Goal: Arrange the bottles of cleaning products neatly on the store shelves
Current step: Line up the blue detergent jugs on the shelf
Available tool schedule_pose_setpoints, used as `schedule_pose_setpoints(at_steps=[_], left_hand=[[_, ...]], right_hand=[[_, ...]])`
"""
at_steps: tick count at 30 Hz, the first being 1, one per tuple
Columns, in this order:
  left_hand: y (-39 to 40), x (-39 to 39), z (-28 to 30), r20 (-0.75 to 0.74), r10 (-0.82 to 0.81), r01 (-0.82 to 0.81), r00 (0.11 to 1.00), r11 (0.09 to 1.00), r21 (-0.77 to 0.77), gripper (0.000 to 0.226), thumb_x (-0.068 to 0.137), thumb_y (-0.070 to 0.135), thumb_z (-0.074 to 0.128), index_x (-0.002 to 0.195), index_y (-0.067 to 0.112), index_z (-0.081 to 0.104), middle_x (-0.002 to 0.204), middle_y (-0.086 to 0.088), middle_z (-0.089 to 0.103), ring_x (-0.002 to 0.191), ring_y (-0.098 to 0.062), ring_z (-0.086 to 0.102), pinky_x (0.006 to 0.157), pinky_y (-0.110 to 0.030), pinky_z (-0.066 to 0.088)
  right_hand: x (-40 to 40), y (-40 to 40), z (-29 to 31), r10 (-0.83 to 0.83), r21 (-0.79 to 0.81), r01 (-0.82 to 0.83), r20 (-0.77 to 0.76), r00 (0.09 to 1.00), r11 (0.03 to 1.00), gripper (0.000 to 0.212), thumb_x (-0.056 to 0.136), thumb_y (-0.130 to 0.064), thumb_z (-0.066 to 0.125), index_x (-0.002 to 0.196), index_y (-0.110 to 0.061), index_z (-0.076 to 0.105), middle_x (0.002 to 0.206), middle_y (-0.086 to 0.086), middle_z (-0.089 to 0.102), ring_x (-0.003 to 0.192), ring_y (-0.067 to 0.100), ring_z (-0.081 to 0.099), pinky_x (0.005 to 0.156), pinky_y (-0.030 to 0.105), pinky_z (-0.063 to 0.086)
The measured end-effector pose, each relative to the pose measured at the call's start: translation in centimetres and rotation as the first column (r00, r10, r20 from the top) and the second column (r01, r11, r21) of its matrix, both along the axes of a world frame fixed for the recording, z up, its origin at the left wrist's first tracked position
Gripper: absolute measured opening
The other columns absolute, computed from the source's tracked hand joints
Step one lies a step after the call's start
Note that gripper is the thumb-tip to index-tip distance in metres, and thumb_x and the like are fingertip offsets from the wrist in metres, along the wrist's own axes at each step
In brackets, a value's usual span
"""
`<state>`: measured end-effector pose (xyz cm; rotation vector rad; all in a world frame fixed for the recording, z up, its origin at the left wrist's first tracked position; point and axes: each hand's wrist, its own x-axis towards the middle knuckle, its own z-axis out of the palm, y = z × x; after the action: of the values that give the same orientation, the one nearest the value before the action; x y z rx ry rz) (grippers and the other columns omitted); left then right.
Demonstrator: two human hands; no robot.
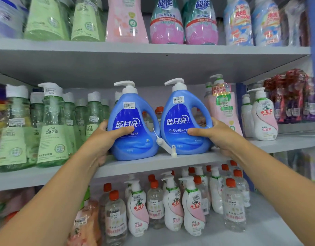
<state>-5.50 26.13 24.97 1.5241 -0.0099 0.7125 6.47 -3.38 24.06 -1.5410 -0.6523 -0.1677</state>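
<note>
Two blue pump bottles stand upright side by side at the front of the middle shelf (153, 164). My left hand (107, 137) grips the left blue bottle (132, 139) from its left side, thumb across the label. On the right blue bottle (185, 119) my right hand (213, 135) holds the right side near the handle. A small white tag (165, 145) hangs between the two bottles.
Green clear bottles (52, 128) crowd the shelf to the left, a pink pump bottle (222, 110) and white-pink bottles (265, 118) to the right. Orange-capped clear bottles (233, 205) and white pump bottles (192, 208) fill the lower shelf. The top shelf (153, 50) carries more bottles.
</note>
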Motion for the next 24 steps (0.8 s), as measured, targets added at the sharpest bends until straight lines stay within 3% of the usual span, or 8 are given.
schedule_pose_setpoints(at_steps=[4, 7, 9, 12, 16, 20, 24], left_hand=[[-1.0, -2.5, 0.6, 0.096, -0.026, 0.027, 0.995, 1.0, 0.0, 0.063, 0.058, 0.026, 0.091, 0.114, 0.023, 0.063, 0.102, 0.001, 0.079, 0.086, -0.02, 0.078, 0.06, -0.03, 0.058], [-1.9, -5.5, 1.6, 0.163, -0.057, 0.052, 0.985, 0.998, 0.033, 0.069, 0.056, 0.029, 0.09, 0.118, 0.023, 0.062, 0.103, 0.003, 0.079, 0.089, -0.02, 0.077, 0.065, -0.032, 0.059], [-2.8, -7.5, 2.1, 0.185, -0.065, 0.057, 0.981, 0.997, 0.047, 0.068, 0.06, 0.028, 0.089, 0.121, 0.023, 0.061, 0.104, 0.003, 0.079, 0.09, -0.02, 0.077, 0.066, -0.033, 0.059], [-4.2, -10.6, 1.5, 0.196, -0.041, 0.032, 0.98, 0.998, 0.047, 0.062, 0.069, 0.024, 0.09, 0.124, 0.021, 0.06, 0.107, 0.002, 0.078, 0.094, -0.021, 0.077, 0.074, -0.038, 0.061], [-5.3, -16.2, -0.8, 0.183, 0.071, -0.066, 0.981, 0.997, -0.033, 0.063, 0.064, 0.026, 0.09, 0.12, 0.024, 0.062, 0.105, 0.004, 0.079, 0.092, -0.021, 0.077, 0.076, -0.041, 0.061], [-5.3, -23.4, -4.5, 0.126, 0.195, -0.187, 0.973, 0.979, -0.079, 0.07, 0.054, 0.029, 0.092, 0.118, 0.025, 0.062, 0.107, 0.0, 0.078, 0.093, -0.025, 0.077, 0.078, -0.043, 0.06], [-4.0, -30.9, -8.3, 0.072, 0.344, -0.334, 0.936, 0.935, -0.123, 0.073, 0.055, 0.019, 0.093, 0.12, 0.02, 0.06, 0.108, -0.002, 0.078, 0.094, -0.025, 0.077, 0.076, -0.039, 0.062]], right_hand=[[-3.3, -0.7, -0.1, -0.197, 0.103, 0.19, 0.063, 0.978, 0.976, 0.055, 0.059, -0.029, 0.097, 0.104, -0.018, 0.066, 0.099, 0.0, 0.078, 0.086, 0.018, 0.077, 0.078, 0.04, 0.063], [-5.8, -2.1, 0.8, -0.2, 0.202, 0.174, 0.118, 0.973, 0.964, 0.045, 0.062, -0.026, 0.095, 0.084, -0.021, 0.056, 0.085, -0.004, 0.076, 0.077, 0.014, 0.077, 0.058, 0.027, 0.059], [-7.8, -3.1, 1.9, -0.17, 0.226, 0.132, 0.158, 0.973, 0.965, 0.047, 0.059, -0.031, 0.093, 0.08, -0.022, 0.053, 0.082, -0.003, 0.075, 0.077, 0.015, 0.076, 0.058, 0.027, 0.058], [-11.3, -3.9, 2.7, -0.097, 0.162, 0.063, 0.208, 0.973, 0.985, 0.053, 0.058, -0.033, 0.093, 0.089, -0.018, 0.053, 0.095, 0.006, 0.077, 0.085, 0.019, 0.077, 0.072, 0.036, 0.062], [-15.4, -4.1, 1.2, 0.005, 0.133, -0.032, 0.2, 0.98, 0.991, 0.053, 0.056, -0.033, 0.092, 0.089, -0.015, 0.054, 0.095, 0.004, 0.076, 0.081, 0.017, 0.078, 0.063, 0.028, 0.061], [-18.0, -2.3, -2.8, 0.171, 0.142, -0.189, 0.127, 0.977, 0.972, 0.065, 0.058, -0.028, 0.091, 0.115, -0.013, 0.065, 0.103, 0.004, 0.078, 0.085, 0.021, 0.078, 0.068, 0.035, 0.064], [-22.1, 2.6, -7.1, 0.36, 0.133, -0.363, 0.047, 0.932, 0.922, 0.064, 0.061, -0.022, 0.09, 0.118, -0.012, 0.063, 0.104, 0.004, 0.077, 0.078, 0.014, 0.077, 0.057, 0.022, 0.057]])
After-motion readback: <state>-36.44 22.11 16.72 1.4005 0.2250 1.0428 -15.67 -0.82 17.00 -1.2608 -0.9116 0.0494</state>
